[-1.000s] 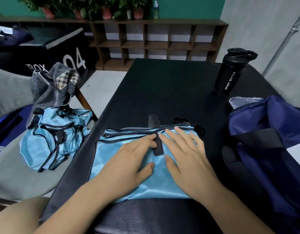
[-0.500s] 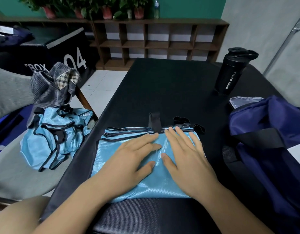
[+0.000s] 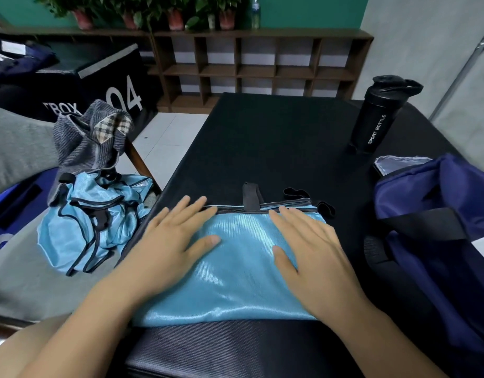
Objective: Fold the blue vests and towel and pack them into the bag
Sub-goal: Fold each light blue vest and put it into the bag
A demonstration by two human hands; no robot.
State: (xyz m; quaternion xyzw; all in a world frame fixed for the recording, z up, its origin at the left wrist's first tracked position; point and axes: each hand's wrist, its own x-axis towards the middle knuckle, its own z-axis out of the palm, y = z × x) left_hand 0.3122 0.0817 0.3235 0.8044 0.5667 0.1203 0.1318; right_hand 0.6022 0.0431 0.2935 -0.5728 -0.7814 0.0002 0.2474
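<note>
While the left hand (image 3: 175, 241) and right hand (image 3: 309, 249) press flat, fingers spread, on the folded blue vest (image 3: 241, 274) at the near edge of the surface (image 3: 276, 145), its light, limp, slippery fabric looks best pinched at both side edges.

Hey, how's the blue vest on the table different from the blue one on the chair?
The table vest lies flat, folded into a neat rectangle; the chair vest is a crumpled heap. The left hand and right hand press flat on the table vest; no hand touches the chair vest. Both are shiny light blue with black trim.
</note>
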